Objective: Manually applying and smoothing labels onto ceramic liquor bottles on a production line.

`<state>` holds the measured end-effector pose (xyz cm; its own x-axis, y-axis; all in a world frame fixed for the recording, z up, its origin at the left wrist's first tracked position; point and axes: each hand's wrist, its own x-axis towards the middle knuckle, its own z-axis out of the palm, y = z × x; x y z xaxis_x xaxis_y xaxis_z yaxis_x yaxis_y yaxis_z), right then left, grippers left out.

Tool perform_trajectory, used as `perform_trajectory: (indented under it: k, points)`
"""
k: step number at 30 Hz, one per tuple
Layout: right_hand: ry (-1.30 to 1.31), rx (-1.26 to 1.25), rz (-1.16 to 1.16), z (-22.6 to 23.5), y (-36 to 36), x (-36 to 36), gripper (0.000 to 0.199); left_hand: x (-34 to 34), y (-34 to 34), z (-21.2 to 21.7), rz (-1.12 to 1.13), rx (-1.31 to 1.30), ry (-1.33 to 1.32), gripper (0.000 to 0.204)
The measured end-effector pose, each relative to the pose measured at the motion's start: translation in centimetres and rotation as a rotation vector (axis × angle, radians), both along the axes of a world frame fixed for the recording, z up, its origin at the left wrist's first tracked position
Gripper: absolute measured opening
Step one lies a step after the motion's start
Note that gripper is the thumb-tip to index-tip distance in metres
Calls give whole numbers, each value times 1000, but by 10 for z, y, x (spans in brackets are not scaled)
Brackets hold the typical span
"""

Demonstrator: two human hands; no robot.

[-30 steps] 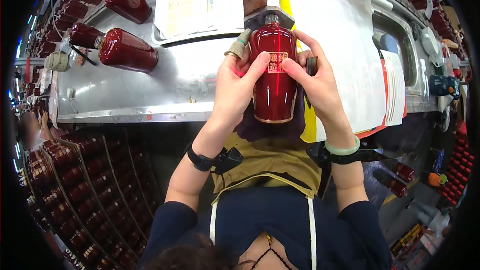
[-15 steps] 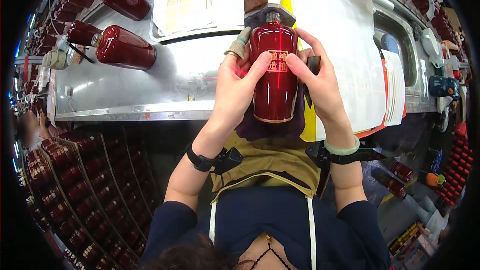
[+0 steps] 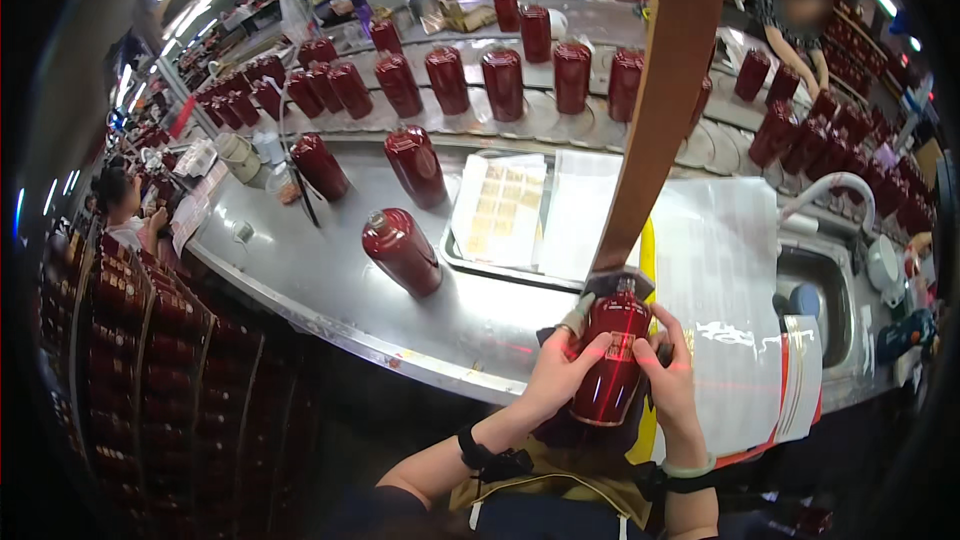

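Note:
A dark red glossy bottle (image 3: 604, 390) lies tilted on a dark cloth, its neck against a block at the foot of a wooden post (image 3: 660, 110). My left hand (image 3: 558, 372) grips the bottle's left side, with a finger cover on one finger. From the right, my right hand (image 3: 674, 385) holds the other side. Both thumbs press at the edges of a small gold-framed label (image 3: 619, 347) on the bottle's front. Thin red light lines cross the glass. The fingers behind the bottle are partly hidden.
Left of my hands, a red bottle (image 3: 402, 252) stands on the metal table. A tray (image 3: 505, 271) holds a sheet of gold labels (image 3: 497, 205). Rows of bottles line a conveyor (image 3: 470, 122) beyond. White sheets (image 3: 705, 270) and a sink (image 3: 836, 285) are on the right.
My view has swung up and to the left, so the conveyor and far bottles now show. Both hands still hold the bottle, thumbs at its label.

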<state>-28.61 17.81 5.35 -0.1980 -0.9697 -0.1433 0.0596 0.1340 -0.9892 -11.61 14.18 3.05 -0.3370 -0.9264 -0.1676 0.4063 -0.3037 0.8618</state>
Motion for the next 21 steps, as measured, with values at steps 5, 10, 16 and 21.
perform_trajectory:
  k: [5,10,16,21]
  points:
    - [-69,40,17,-2,-6,-2,50,9,-1,-5,22,-16,-58,59]
    - [-110,7,31,4,-5,-11,46,1,-6,-7,74,-63,-28,54]
    - [21,51,69,12,-16,0,43,15,-12,-6,83,22,-55,52]
    - [85,32,7,5,-13,-3,44,9,-11,-6,23,28,-109,55]
